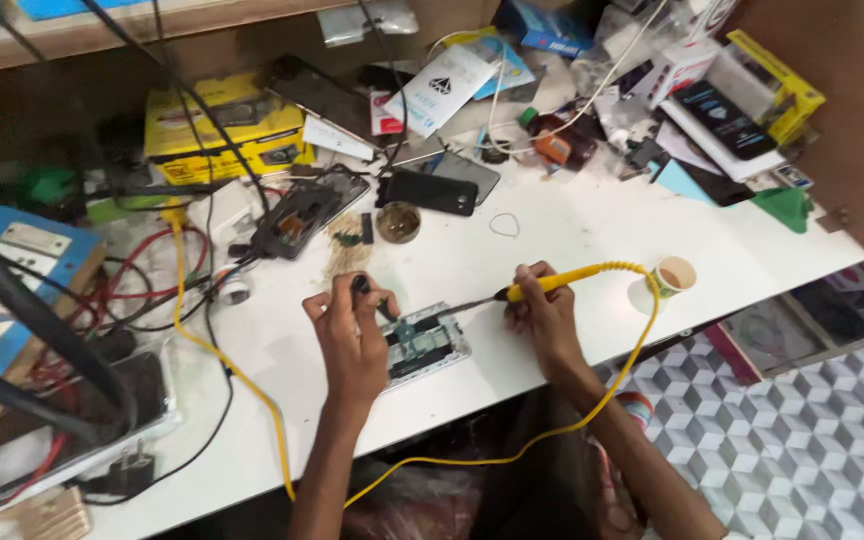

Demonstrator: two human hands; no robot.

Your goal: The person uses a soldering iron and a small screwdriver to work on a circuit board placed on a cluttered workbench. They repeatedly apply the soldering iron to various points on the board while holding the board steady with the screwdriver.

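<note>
An opened phone (428,343) with its circuit board showing lies on the white workbench (572,230). My right hand (542,315) grips a yellow soldering iron (552,283), and the iron's tip reaches the top of the phone. My left hand (354,335) rests at the phone's left edge and pinches a small dark tool (361,285) upright. The iron's yellow cord (642,330) loops off the bench's front edge and under my arms.
A small paper cup (674,274) stands near the front right edge. Another opened phone (302,215), a black phone (432,192) and a small round tin (398,221) lie behind. Tangled cables and a socket board (2,290) fill the left; boxes crowd the back.
</note>
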